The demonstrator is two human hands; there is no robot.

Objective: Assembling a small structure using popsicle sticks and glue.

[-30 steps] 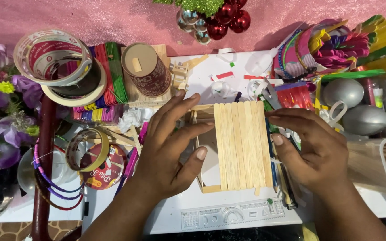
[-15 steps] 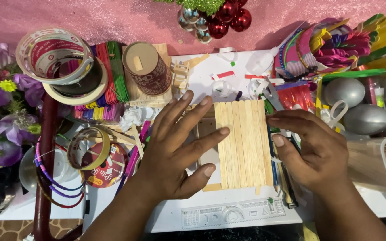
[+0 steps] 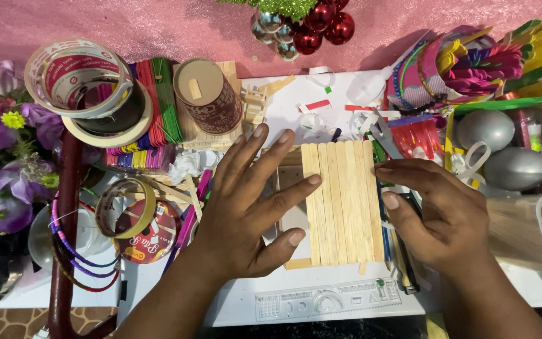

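On a pink bench (image 3: 127, 25) crowded with craft supplies, our left hand (image 3: 246, 207) lies flat with fingers spread open, its fingertips touching the left edge of a panel of wooden sticks (image 3: 343, 204) laid side by side at the centre of a white board (image 3: 283, 107). Our right hand (image 3: 443, 216) presses the panel's right edge, fingers loosely curled, gripping nothing. Tape rolls (image 3: 89, 94) and a brown paper cup (image 3: 211, 94) lie beyond the left hand.

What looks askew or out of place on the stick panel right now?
Mostly square. The row of craft sticks lies flush side by side, but one stick end pokes below the bottom edge. The left hand presses the row's left edge; the right hand steadies its right edge. Paper scraps litter the white board behind.
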